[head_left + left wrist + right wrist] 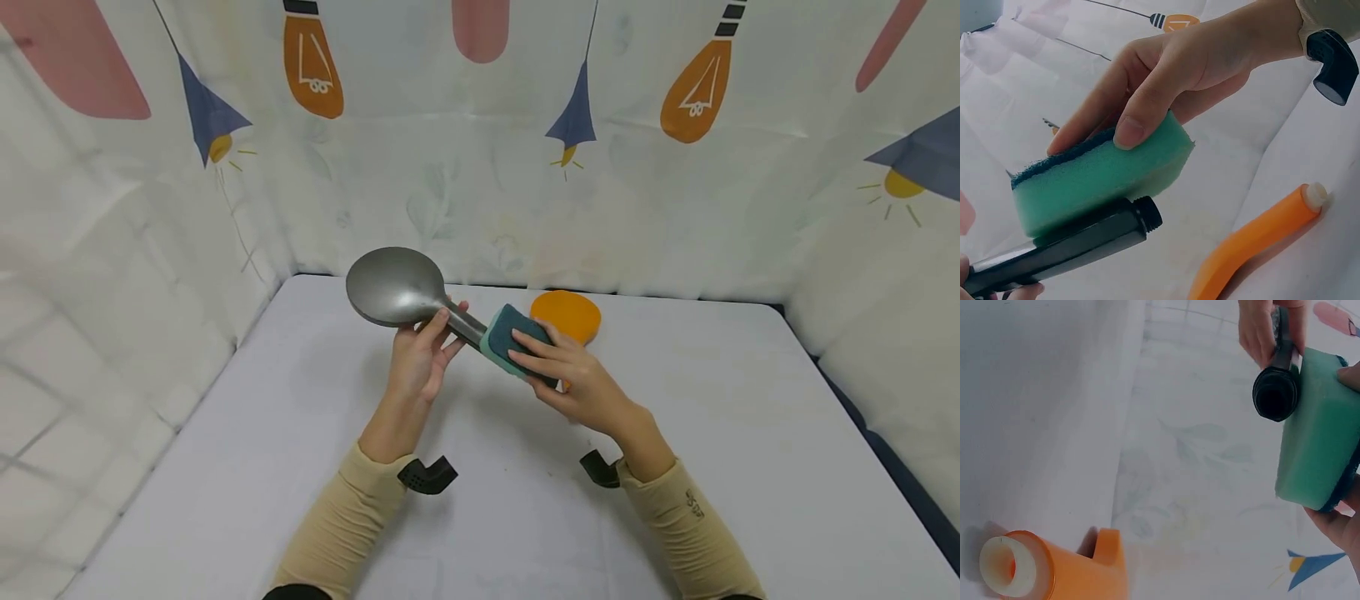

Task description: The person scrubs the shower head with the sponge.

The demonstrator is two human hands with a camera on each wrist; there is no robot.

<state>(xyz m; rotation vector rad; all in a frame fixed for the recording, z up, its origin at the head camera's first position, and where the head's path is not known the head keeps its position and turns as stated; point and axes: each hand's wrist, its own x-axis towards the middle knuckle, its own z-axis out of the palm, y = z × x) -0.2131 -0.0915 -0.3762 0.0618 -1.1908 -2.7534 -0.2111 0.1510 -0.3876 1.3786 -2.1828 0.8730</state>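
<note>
My left hand point(416, 362) holds a grey hand shower head point(393, 287) by the neck of its handle, the broad round head up to the left. A dark threaded end point(1150, 214) tips the handle in the left wrist view. My right hand point(581, 383) grips a sponge point(512, 327) with green foam and a dark scouring side, thumb on one face and fingers on the other. In the right wrist view the foam point(1319, 431) lies along the handle beside its threaded end. Both things are held up over the table.
Behind my right hand an orange shower head point(566, 313) lies on the white-covered table point(510, 500); its pale threaded end point(1007, 565) shows in the right wrist view. Patterned cloth walls point(480, 167) stand at the back and both sides.
</note>
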